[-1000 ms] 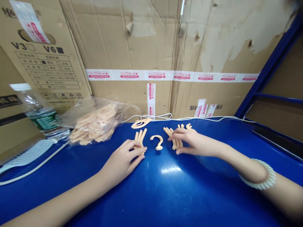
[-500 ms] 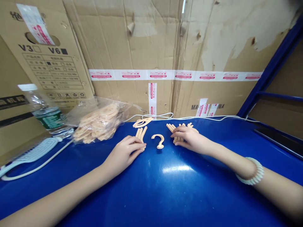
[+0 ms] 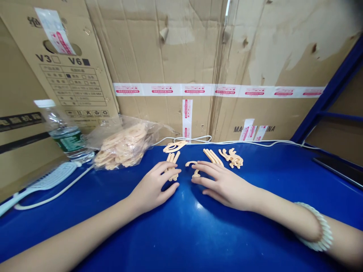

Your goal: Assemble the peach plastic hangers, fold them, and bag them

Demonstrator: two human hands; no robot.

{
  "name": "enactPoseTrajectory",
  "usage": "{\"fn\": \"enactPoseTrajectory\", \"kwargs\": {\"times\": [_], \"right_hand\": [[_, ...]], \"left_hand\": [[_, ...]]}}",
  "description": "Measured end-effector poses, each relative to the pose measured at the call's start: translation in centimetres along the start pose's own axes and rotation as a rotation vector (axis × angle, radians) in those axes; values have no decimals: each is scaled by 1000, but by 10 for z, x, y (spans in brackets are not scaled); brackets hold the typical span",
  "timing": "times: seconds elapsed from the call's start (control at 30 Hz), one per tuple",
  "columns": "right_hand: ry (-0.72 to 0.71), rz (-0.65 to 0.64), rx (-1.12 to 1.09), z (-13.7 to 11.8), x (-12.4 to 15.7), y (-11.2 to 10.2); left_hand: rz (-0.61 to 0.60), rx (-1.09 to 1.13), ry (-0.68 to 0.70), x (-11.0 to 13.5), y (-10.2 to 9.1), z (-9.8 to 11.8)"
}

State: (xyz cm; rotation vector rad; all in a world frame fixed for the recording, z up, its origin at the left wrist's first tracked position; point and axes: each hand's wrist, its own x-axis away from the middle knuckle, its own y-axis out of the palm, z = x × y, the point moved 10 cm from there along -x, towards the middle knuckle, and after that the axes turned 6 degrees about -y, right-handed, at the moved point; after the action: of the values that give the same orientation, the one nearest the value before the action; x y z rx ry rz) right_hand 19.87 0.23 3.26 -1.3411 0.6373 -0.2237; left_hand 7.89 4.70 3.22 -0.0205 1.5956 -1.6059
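My left hand (image 3: 154, 187) lies flat on the blue table (image 3: 181, 234), fingers stretched over a small row of beige plastic strips (image 3: 172, 159). My right hand (image 3: 222, 183) is spread flat too, its fingertips resting on a beige hook-shaped piece (image 3: 193, 169) in the middle. Behind the right hand lie a fan of straight beige strips (image 3: 213, 156) and a little heap of curved pieces (image 3: 233, 158), both uncovered. Another looped beige piece (image 3: 173, 147) sits near the back.
A clear plastic bag of beige parts (image 3: 124, 143) lies at the back left beside a water bottle (image 3: 64, 130). A white comb-like object (image 3: 48, 181) and a white cable (image 3: 249, 142) run along the table. Cardboard boxes (image 3: 198, 64) wall the back; a blue frame (image 3: 329, 94) stands right.
My right hand has left the pile of strips at the right and slid left and nearer, onto the hook-shaped piece. My left hand stays on its strips.
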Motion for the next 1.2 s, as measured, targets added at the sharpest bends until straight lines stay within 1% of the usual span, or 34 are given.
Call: {"fn": "enactPoseTrajectory", "kwargs": {"times": [0.1, 0.23, 0.33, 0.47, 0.7, 0.8, 0.93, 1.07, 1.2], "right_hand": [[7, 10, -13, 3, 0, -2], [38, -39, -62, 9, 1, 5], [54, -64, -111, 14, 2, 10], [65, -60, -163, 18, 2, 11], [73, -61, -192, 21, 2, 12], [42, -13, -165, 17, 0, 5], [-12, 48, -140, 5, -1, -4], [-101, 27, -76, -13, -2, -2], [-155, -19, -25, -25, -2, 3]], "left_hand": [[-39, 5, 40, 1, 4, 4], [-64, 24, 70, 2, 9, 4], [-58, 22, 90, 4, 10, 3], [-49, 8, 105, 4, 9, 4], [-51, 5, 92, 3, 8, 5], [-54, 9, 73, 3, 8, 4], [-14, -19, 0, 2, 4, -3], [-44, -20, -89, 1, 10, -14], [-59, 6, -93, 1, 12, -16]]}}
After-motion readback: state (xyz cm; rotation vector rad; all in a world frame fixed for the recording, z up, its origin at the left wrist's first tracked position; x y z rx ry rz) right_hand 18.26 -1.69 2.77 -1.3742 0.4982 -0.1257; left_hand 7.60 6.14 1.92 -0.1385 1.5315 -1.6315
